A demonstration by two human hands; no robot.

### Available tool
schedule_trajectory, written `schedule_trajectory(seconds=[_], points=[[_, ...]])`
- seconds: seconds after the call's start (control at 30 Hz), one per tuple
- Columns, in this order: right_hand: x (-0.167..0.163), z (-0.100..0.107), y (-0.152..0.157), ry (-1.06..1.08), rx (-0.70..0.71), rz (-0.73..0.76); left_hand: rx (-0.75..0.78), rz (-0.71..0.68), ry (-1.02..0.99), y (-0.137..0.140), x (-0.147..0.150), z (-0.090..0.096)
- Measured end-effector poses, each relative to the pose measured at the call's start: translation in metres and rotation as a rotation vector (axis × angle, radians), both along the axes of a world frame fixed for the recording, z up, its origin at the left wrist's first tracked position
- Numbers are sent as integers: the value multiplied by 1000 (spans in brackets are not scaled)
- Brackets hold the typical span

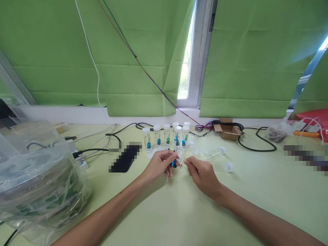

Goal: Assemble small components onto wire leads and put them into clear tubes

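My left hand [159, 162] is closed round a small blue piece [173, 163] with dark parts at its edge; its exact kind is too small to make out. In a pinch, my right hand [203, 173] has a thin silvery wire or rod [180, 161] that reaches across to the left fingers. Just beyond both hands stand several clear tubes with white caps, such as a tube [166, 135] holding a green piece and a tube [148, 139] holding a blue one. Right of my right hand lie an uncapped-looking clear tube [214, 154] and another tube [219, 166].
A dark phone [125, 159] lies left of the hands. The plastic-wrapped spool [38, 181] fills the near left. At the back right are a small cardboard box [229, 131], a black cable [261, 150] and a bagged bundle [279, 132]. Green blinds [143, 82] hang behind the table.
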State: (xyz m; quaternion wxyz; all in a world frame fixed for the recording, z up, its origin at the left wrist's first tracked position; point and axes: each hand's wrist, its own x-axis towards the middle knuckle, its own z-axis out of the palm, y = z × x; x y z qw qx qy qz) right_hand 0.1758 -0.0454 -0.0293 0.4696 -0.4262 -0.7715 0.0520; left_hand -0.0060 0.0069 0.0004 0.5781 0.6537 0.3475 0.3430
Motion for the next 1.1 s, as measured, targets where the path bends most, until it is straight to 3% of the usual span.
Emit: schedule_trajectory(seconds=[0.6, 1.1], points=[[0, 0, 0, -33, 11, 18, 25, 23, 51, -4, 0, 3], [-1, -1, 0, 63, -74, 14, 54, -22, -13, -1, -1, -1]])
